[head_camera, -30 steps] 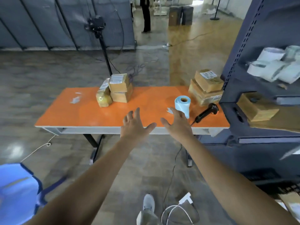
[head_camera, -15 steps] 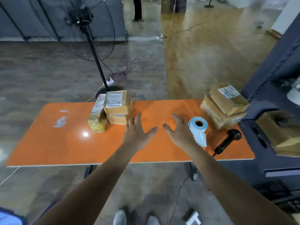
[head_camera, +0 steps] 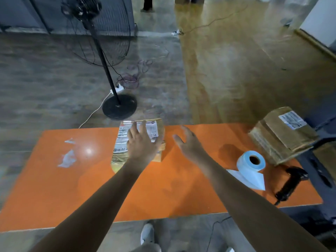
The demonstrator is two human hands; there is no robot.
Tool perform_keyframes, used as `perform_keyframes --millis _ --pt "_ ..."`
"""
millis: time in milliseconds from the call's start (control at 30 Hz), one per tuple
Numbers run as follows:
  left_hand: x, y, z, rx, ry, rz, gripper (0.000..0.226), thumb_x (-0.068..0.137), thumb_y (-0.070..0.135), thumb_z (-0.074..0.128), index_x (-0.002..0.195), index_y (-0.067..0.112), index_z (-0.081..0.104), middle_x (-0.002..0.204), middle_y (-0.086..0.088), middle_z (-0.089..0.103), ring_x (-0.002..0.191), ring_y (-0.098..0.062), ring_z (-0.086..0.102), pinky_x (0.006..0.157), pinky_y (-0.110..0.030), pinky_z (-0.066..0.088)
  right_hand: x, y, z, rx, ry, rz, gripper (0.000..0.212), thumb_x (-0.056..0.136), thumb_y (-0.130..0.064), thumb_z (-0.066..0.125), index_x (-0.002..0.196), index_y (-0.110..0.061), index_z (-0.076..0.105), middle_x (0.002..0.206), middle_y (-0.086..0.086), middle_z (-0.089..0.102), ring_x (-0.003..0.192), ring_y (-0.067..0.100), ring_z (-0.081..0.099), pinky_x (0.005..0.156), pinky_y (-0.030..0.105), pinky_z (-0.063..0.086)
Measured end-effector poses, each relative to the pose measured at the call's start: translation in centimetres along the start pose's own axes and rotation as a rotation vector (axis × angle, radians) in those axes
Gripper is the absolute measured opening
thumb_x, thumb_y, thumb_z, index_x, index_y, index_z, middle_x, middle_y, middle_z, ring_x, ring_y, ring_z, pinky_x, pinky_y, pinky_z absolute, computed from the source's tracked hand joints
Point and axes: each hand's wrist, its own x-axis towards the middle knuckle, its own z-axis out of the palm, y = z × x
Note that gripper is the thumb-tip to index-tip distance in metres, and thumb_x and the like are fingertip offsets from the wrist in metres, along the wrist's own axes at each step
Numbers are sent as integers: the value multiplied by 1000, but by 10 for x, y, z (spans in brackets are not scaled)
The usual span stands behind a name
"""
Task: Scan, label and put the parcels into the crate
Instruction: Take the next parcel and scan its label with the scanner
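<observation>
A stack of brown cardboard parcels (head_camera: 157, 126) with white shipping labels stands at the far middle of the orange table (head_camera: 54, 188); a yellowish bagged parcel (head_camera: 119, 157) leans on its left side. My left hand (head_camera: 141, 142) reaches over the stack with fingers spread, and I cannot tell if it touches. To the stack's right my right hand (head_camera: 189, 142) hovers, fingers spread, holding nothing. More brown parcels (head_camera: 280, 135) are piled at the far right. A blue label roll (head_camera: 251, 160) and a black handheld scanner (head_camera: 291, 182) lie at the right. No crate is in view.
A black standing fan (head_camera: 118, 104) stands on the floor behind the table, with a white cable. Scraps of white paper (head_camera: 67, 157) lie on the table's left part. A dark shelf frame (head_camera: 323, 142) borders the table's right end. My shoe (head_camera: 147, 233) shows below the front edge.
I have stepped closer to the table, and both hands have moved forward. My left hand is now over the middle parcel stack; my right hand has come up beside it.
</observation>
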Motion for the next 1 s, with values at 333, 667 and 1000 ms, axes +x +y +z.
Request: perform_keyframes --millis 333,667,1000 --pt "43 -34 8 -200 -165 -117 76 84 48 64 144 13 31 136 -11 46 126 -32 38 106 -46 33 33 -19 40 69 -157 134 56 102 -53 29 133 -12 51 105 0 58 88 15 54 65 26 37" --pt "34 6 32 -495 -154 -98 57 77 32 73 130 23 54 121 1 52 106 -15 55 87 -33 51 27 12 -9 375 -37 211 30 98 -52 46 118 -30 44 103 -9 60 87 13 64 83 46 56" --pt "-4 53 96 -720 -433 -167 69 81 38 73 140 43 37 116 15 55 93 1 58 66 -21 47 -7 86 -56 320 122 344 32 99 -47 45 120 -23 43 98 -2 61 90 20 65 81 49 58"
